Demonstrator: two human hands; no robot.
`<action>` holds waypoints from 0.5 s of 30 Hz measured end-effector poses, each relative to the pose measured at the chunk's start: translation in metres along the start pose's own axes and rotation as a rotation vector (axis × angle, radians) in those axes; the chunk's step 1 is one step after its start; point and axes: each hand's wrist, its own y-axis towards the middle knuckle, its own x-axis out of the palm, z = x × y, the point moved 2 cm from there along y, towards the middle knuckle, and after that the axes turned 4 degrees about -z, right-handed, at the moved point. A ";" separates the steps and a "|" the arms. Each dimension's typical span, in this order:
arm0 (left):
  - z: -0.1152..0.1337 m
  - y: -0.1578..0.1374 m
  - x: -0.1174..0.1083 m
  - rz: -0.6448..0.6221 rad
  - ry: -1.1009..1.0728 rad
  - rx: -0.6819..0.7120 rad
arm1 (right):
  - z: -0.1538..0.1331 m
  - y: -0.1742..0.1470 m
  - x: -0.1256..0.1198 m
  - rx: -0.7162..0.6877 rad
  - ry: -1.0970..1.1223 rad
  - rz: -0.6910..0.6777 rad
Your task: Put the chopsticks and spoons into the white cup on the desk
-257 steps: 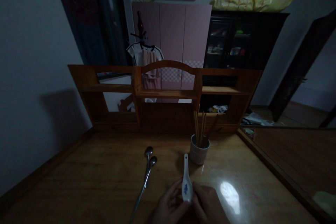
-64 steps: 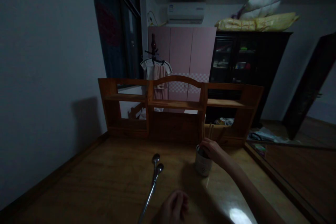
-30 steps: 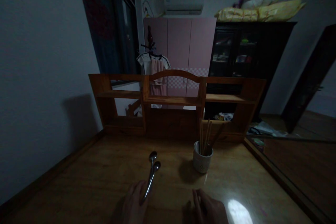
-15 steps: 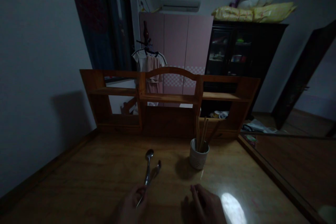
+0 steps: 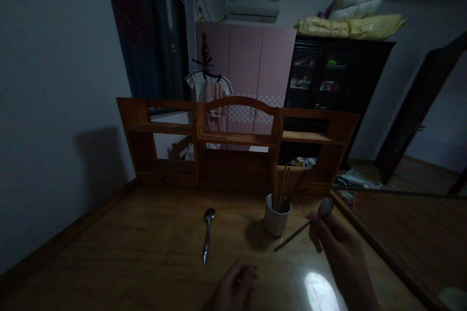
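My right hand is raised to the right of the cup, its fingers pinched round a metal spoon. The spoon's bowl sticks up above the fingers, and its handle slants down to the left, ending in front of the cup. A white cup stands upright on the table with several wooden chopsticks leaning in it. Another metal spoon lies on the tabletop, bowl pointing away from me. Low in the middle, my left hand holds nothing, its fingers loosely bent and apart.
A wooden shelf unit runs along the back of the wooden table. The wall borders the left side, and a raised wooden edge runs down the right. A bright light reflection lies near the front.
The spoon that was in my left hand is now in my right hand, which has moved up and right. My left hand has shifted right, away from the spoon on the table.
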 end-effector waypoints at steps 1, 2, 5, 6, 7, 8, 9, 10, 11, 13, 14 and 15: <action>0.001 0.001 -0.005 0.003 -0.027 -0.029 | -0.012 0.014 -0.007 -0.079 -0.073 0.028; 0.002 0.001 -0.010 0.012 -0.046 -0.042 | -0.021 0.028 -0.012 -0.157 -0.115 0.071; 0.004 0.000 -0.014 0.044 -0.045 -0.047 | -0.028 0.065 -0.013 -0.290 -0.198 0.099; 0.004 -0.001 -0.013 0.042 -0.031 -0.046 | -0.023 0.075 -0.010 -0.305 -0.225 0.090; 0.002 -0.001 -0.012 0.029 -0.016 -0.041 | -0.017 0.083 -0.005 -0.315 -0.249 0.081; 0.000 0.000 -0.010 0.007 -0.005 -0.033 | -0.008 0.090 -0.001 -0.325 -0.284 0.063; -0.003 0.000 -0.008 -0.023 0.006 -0.028 | 0.001 0.094 0.004 -0.331 -0.320 0.042; -0.007 0.002 -0.007 -0.050 0.019 -0.025 | 0.010 0.097 0.008 -0.333 -0.353 0.014; -0.011 0.003 -0.006 -0.070 0.034 -0.021 | 0.019 0.098 0.012 -0.327 -0.376 -0.022; -0.019 0.006 -0.006 -0.084 0.062 -0.005 | 0.035 0.098 0.018 -0.301 -0.395 -0.091; -0.022 0.007 -0.007 -0.084 0.069 0.003 | 0.040 0.097 0.021 -0.287 -0.395 -0.119; -0.024 0.008 -0.007 -0.082 0.070 0.011 | 0.045 0.095 0.023 -0.273 -0.392 -0.142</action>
